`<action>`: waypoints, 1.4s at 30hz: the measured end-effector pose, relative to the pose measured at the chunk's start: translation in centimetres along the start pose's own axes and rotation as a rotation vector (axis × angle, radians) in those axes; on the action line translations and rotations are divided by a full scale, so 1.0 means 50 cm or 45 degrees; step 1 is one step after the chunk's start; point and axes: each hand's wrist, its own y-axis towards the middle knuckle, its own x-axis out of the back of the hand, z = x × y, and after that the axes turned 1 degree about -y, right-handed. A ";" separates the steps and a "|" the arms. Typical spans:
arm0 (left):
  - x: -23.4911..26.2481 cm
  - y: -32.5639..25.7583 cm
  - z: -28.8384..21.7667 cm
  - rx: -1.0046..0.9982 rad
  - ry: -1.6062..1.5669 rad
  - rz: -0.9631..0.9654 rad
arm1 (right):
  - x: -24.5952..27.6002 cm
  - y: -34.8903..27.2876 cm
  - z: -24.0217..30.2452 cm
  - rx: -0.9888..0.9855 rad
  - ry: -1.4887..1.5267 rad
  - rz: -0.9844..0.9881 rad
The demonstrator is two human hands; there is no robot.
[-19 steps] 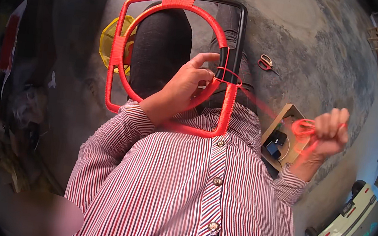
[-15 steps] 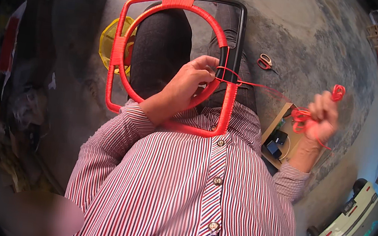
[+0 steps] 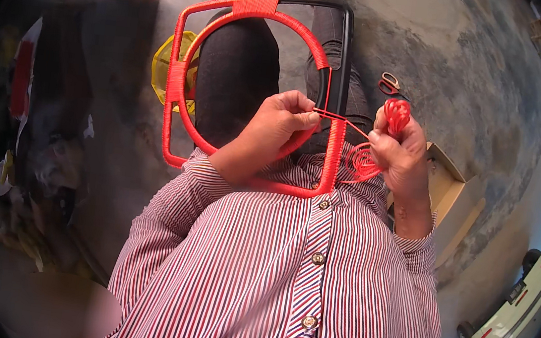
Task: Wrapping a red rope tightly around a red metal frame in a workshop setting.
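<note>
Across my thighs lies a square frame (image 3: 332,156) with a round ring inside it, mostly wrapped in red cord. Bare black tubing (image 3: 343,44) shows at its upper right. My left hand (image 3: 268,132) reaches through the ring's opening, its thumb and fingers pinched on the red cord (image 3: 357,129) beside the ring's right side. From there the cord runs over the black bar to the right. My right hand (image 3: 404,151) is closed around a bundle of red cord (image 3: 396,116), and loose loops (image 3: 362,163) hang below its fingers.
Scissors (image 3: 389,84) lie on the concrete floor beyond my right hand. An open cardboard box (image 3: 446,182) sits behind that wrist. A yellow basket-like container (image 3: 162,66) stands left of my knee. A pale toy-like vehicle (image 3: 511,310) is at the lower right.
My right hand has come in from the far right, close to the frame, with the cord bundle. The cord between the hands has gone from taut to shorter. My left hand stays at the ring.
</note>
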 end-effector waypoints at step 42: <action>-0.020 -0.016 -0.007 -0.203 -0.127 -0.218 | -0.022 0.092 -0.015 0.910 -1.161 -0.095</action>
